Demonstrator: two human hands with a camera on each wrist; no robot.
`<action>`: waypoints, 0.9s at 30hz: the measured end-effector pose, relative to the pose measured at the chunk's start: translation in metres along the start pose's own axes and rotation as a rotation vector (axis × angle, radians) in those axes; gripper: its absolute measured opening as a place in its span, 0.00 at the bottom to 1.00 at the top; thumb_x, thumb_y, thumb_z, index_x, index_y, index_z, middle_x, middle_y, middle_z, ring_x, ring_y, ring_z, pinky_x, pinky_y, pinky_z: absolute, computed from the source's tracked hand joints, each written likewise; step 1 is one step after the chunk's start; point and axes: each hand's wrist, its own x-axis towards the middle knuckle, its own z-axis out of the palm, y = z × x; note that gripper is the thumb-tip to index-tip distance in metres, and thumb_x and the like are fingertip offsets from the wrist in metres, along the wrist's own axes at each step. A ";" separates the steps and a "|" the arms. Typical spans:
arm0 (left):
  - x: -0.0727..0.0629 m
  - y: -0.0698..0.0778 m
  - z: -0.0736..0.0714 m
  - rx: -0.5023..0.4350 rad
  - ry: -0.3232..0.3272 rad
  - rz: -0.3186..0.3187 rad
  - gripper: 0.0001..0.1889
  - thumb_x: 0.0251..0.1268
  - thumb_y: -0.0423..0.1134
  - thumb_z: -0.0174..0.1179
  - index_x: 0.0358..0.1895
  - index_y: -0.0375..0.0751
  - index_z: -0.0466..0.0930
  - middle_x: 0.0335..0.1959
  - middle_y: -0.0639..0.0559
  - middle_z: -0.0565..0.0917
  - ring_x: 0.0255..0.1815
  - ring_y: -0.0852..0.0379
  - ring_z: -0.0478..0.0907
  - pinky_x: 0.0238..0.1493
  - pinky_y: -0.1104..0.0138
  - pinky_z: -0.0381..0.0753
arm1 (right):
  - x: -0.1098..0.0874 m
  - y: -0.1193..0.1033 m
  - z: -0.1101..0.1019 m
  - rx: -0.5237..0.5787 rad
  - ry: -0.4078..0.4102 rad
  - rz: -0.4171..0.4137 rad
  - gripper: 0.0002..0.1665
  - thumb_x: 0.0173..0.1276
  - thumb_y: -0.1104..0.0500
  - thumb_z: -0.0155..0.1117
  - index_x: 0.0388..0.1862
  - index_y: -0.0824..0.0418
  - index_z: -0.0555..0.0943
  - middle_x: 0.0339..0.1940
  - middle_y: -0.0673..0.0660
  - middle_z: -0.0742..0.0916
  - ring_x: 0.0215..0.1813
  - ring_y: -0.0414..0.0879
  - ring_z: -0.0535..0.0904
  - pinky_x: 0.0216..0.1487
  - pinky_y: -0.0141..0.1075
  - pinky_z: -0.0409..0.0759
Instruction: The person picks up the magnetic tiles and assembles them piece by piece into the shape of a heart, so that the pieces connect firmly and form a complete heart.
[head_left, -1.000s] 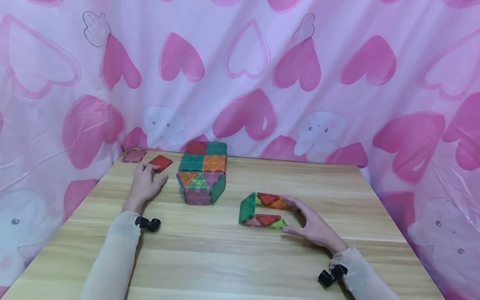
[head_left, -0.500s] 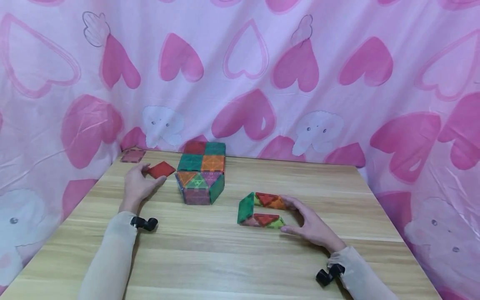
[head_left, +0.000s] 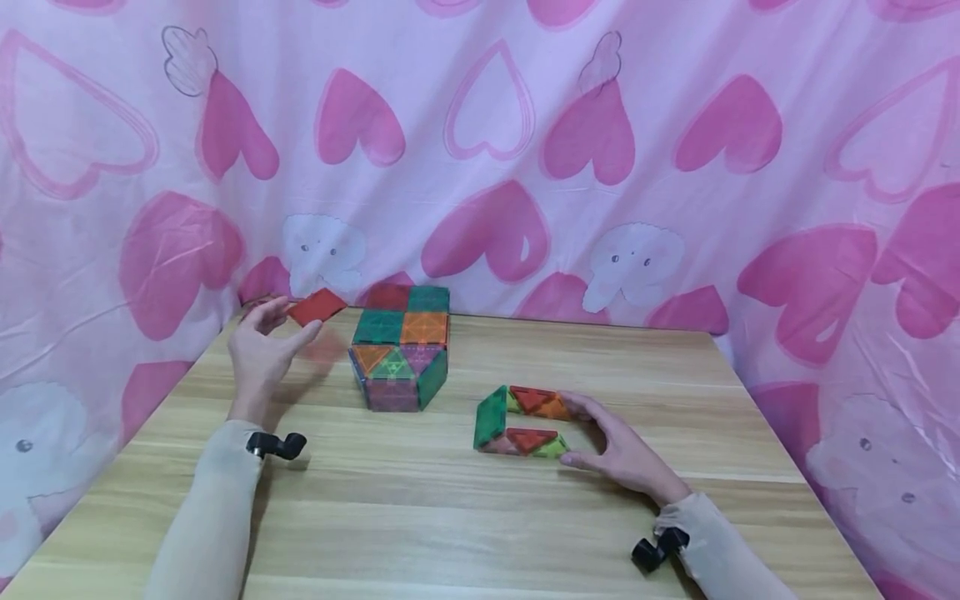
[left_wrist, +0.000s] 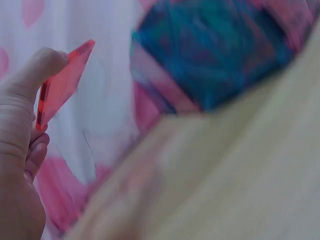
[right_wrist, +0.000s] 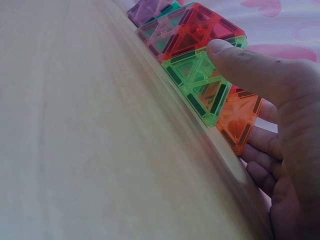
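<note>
Raised above the table at the back left, my left hand (head_left: 258, 354) pinches a red magnetic tile (head_left: 318, 307) between thumb and fingers. The left wrist view shows the thumb on one face of this red tile (left_wrist: 67, 82). At centre right stands a low U-shaped magnetic-tile frame (head_left: 491, 418), with a green end and two side walls made of triangles. My right hand (head_left: 630, 450) holds its open end, thumb at the near wall and fingers at the far one. In the right wrist view the thumb lies against a green triangle tile (right_wrist: 192, 75), with an orange triangle tile (right_wrist: 239, 120) behind.
A larger, multicoloured box of magnetic tiles (head_left: 397, 362) stands left of centre, between the two hands. A pink heart-patterned curtain (head_left: 480, 100) borders the back and sides of the wooden table (head_left: 420, 517). The left hand mostly covers a pink tile in the back left corner.
My left hand has lifted the red tile off the table, moving slightly left and up. The right hand and the U-shaped frame have stayed in place.
</note>
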 end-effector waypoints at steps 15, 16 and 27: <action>-0.064 0.108 0.089 -0.293 -0.554 0.403 0.37 0.54 0.28 0.86 0.70 0.38 0.85 0.66 0.43 0.88 0.70 0.52 0.81 0.77 0.60 0.77 | 0.001 0.003 -0.001 0.002 0.000 0.014 0.55 0.68 0.40 0.85 0.88 0.34 0.65 0.83 0.48 0.77 0.84 0.51 0.72 0.84 0.59 0.65; -0.074 0.111 0.098 -0.292 -0.600 0.412 0.37 0.54 0.29 0.87 0.70 0.40 0.85 0.66 0.45 0.87 0.71 0.52 0.81 0.78 0.57 0.78 | 0.000 0.004 -0.002 0.000 0.001 0.014 0.55 0.68 0.40 0.85 0.88 0.34 0.65 0.83 0.48 0.78 0.84 0.51 0.72 0.84 0.61 0.64; -0.149 0.097 0.176 -0.081 -0.807 0.428 0.37 0.58 0.50 0.88 0.71 0.53 0.84 0.68 0.59 0.86 0.71 0.53 0.80 0.74 0.41 0.79 | 0.002 0.004 0.001 0.007 0.003 -0.023 0.54 0.69 0.43 0.85 0.88 0.34 0.65 0.82 0.44 0.78 0.80 0.48 0.74 0.84 0.50 0.67</action>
